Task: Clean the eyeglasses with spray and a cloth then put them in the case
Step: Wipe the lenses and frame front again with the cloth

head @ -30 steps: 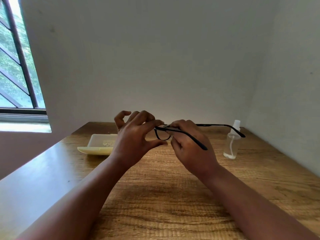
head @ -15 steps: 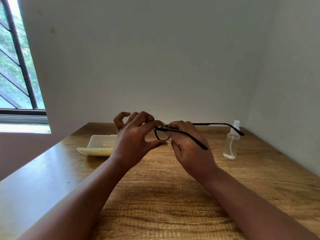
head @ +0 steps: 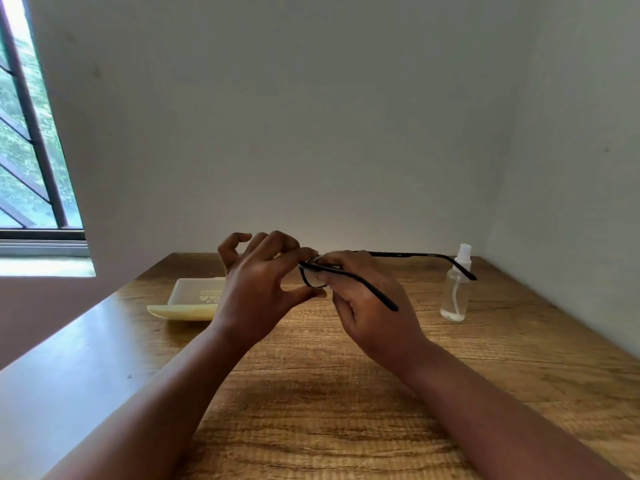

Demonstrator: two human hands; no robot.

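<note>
Head view, looking forward and down over a wooden table (head: 311,410). At frame centre, black eyeglasses (head: 346,273) held up off the table between both hands. Left hand (head: 256,289) pinching the frame's left end between thumb and forefinger, other fingers loosely curled and lifted. Right hand (head: 370,306) curled round the front and near temple. No cloth visible; possibly hidden in the fingers, cannot tell. Probably lens wiping or inspecting, mid-task. Next, likely: fold both temples, then carry left to the pale yellow case (head: 188,299), lying at centre left behind the left hand. Glasses' long axis running left to right; temples open, far one reaching right toward the clear spray bottle (head: 456,292), standing upright at centre right.
</note>
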